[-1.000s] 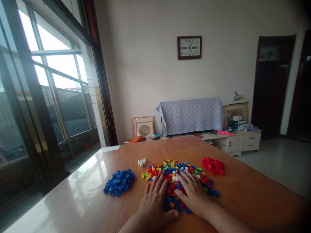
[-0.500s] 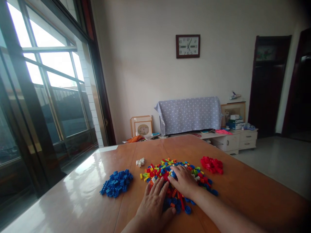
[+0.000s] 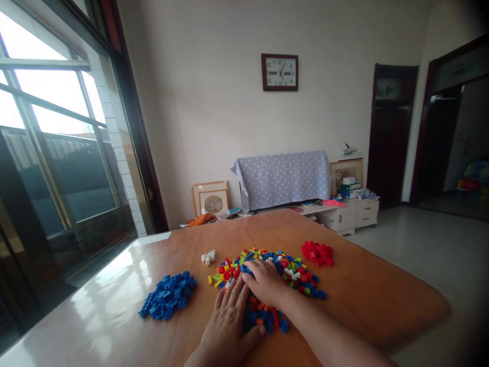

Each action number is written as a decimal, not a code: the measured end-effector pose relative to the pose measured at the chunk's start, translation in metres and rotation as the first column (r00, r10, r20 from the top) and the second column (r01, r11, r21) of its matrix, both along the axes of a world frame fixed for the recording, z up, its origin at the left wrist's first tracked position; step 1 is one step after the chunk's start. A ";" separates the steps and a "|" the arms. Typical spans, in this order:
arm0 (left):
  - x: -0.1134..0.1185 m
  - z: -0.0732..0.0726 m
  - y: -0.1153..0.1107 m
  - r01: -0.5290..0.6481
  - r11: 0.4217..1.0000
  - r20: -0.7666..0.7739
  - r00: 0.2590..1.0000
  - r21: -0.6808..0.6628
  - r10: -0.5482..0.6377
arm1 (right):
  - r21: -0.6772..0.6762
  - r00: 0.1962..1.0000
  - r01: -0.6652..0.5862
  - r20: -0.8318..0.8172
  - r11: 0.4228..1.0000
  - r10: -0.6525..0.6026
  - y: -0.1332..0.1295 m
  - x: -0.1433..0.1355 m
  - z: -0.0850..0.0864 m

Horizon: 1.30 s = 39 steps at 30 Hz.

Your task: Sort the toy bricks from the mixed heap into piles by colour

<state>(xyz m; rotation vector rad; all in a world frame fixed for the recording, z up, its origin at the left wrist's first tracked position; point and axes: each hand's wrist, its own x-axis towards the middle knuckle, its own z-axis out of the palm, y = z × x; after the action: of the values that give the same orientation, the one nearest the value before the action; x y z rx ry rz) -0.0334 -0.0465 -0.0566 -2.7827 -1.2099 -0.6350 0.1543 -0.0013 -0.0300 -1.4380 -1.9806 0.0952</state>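
Observation:
A mixed pile of toy building bricks [image 3: 296, 272] in blue, red, yellow, green, orange and white lies on the table in front of me. My left hand [image 3: 231, 321] rests low at its near left side, fingers stretched and thumb apart, fingertips by the pile's edge. Over the middle of the pile, my right hand [image 3: 267, 283] reaches in with curved fingers. Between its thumb and fingertips shows a blue brick [image 3: 247, 269], partly covered by the fingers. The right fingertips are close to the left ones. Bricks under both hands are hidden.
On the wooden table [image 3: 355, 300], a heap of blue bricks [image 3: 168, 295] lies left, a small white cluster [image 3: 208, 257] lies far left of the pile, and red bricks [image 3: 318, 253] lie far right. Beyond stand a cloth-covered object [image 3: 282, 178] and a low cabinet [image 3: 346, 219].
The view has turned to the right. My right hand has moved left across the pile, closer to the left fingertips, with blue between thumb and fingers. The left hand stays about where it was.

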 end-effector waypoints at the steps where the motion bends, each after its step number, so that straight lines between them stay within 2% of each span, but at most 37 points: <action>1: 0.000 0.000 0.000 -0.001 1.000 -0.003 1.000 0.006 0.001 | 0.019 1.000 -0.004 -0.023 1.000 0.005 0.000 0.002 0.000; 6: -0.001 0.001 -0.001 -0.018 1.000 0.008 1.000 0.007 0.018 | 0.131 0.960 0.094 -0.274 0.987 -0.055 0.012 0.026 -0.006; 8: -0.001 0.002 -0.002 -0.024 1.000 0.006 1.000 -0.011 0.024 | 0.125 0.925 0.134 -0.371 0.983 -0.079 0.018 0.037 -0.012; 10: -0.001 0.002 -0.003 -0.031 0.999 0.003 0.999 -0.031 0.032 | 0.103 0.912 0.158 -0.396 0.982 -0.105 0.023 0.046 -0.017; 14: 0.000 0.000 -0.002 -0.049 0.997 0.020 0.999 -0.058 0.051 | 0.135 0.948 0.159 -0.297 0.978 -0.113 0.027 0.050 -0.021; 19: -0.002 -0.005 0.001 -0.064 0.995 0.022 0.998 -0.083 0.066 | 0.187 0.968 0.097 -0.245 0.978 -0.049 0.028 0.044 -0.018; 24: -0.002 -0.005 -0.001 -0.068 0.994 0.019 0.997 -0.087 0.070 | 0.220 0.989 -0.030 -0.137 0.975 0.061 0.012 0.036 -0.011; 27: -0.001 -0.002 -0.004 -0.078 0.993 0.012 0.997 -0.090 0.079 | 0.212 0.996 -0.069 -0.039 0.975 0.079 0.002 0.032 -0.009; 31: -0.001 -0.001 -0.006 -0.099 0.991 0.015 0.995 -0.087 0.101 | 0.178 0.998 -0.050 0.033 0.983 0.044 0.001 0.030 -0.014; 39: 0.000 -0.003 -0.004 -0.140 0.987 0.019 0.990 -0.083 0.142 | 0.160 1.000 -0.011 0.028 0.987 0.007 0.010 0.031 -0.019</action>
<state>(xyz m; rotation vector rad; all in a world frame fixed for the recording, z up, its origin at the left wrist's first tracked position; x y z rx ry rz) -0.0329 -0.0502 -0.0596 -2.7284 -1.4547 -0.6242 0.1856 0.0083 -0.0494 -1.3330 -1.9690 -0.0788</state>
